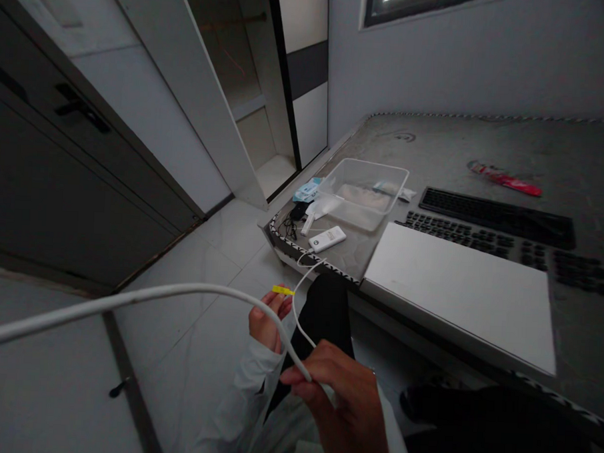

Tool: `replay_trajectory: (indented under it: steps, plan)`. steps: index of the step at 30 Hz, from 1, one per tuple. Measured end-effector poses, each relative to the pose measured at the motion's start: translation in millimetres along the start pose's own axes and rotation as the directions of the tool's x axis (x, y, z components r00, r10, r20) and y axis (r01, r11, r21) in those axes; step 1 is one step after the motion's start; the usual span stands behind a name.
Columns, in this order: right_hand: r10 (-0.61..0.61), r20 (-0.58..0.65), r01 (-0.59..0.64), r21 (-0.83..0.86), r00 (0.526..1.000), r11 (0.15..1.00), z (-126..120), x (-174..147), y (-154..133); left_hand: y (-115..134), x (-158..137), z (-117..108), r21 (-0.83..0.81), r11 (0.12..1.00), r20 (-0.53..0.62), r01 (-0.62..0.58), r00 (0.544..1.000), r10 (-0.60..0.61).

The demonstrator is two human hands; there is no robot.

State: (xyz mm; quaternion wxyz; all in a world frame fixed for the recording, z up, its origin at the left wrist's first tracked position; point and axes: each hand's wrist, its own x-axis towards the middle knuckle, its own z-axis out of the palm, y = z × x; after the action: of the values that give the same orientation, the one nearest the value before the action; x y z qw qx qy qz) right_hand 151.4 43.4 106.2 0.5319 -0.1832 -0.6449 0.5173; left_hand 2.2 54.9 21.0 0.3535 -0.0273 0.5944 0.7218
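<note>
Slender white flexible cable (189,288) curves nearer us than the white rectangular device (327,239); our right hand (347,402) pinches the cable, closed around it. Left of that device, our left hand (268,322) pinches a flat yellow strip (282,290).

The right hand (349,405) pinches a white cable (179,289) arcing off left; the left hand (265,325), farther off, holds a yellow tag (282,290). On the mattress (435,149) at right lie a white box (464,287), 2 keyboards (497,215) beyond it and, to its left, a clear tub (370,219).
</note>
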Motion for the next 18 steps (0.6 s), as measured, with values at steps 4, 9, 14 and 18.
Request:
replay_trajectory:
  steps: [4, 9, 14, 18]
  plan:
    - [-0.006, 0.001, 0.006, -0.005, 1.0, 1.0, -0.4, 1.1, -0.6, -1.8, 1.0, -1.4, 0.003, 1.0, 0.009, -0.007, 1.0, 0.007]
    - [-0.005, 0.002, 0.005, 0.005, 1.0, 1.0, -0.4, 1.4, -0.9, -3.5, 4.4, -3.1, 0.004, 1.0, 0.021, -0.019, 1.0, 0.019]
    - [-0.001, 0.002, 0.001, 0.008, 1.0, 1.0, 0.0, 0.0, 0.5, -2.1, 3.8, -1.3, 0.017, 1.0, 0.014, -0.013, 1.0, 0.013]
    - [0.012, 0.009, -0.012, 0.019, 1.0, 1.0, -0.2, -1.0, 1.0, -0.8, 2.2, -0.4, 0.02, 1.0, 0.007, -0.017, 1.0, 0.017]
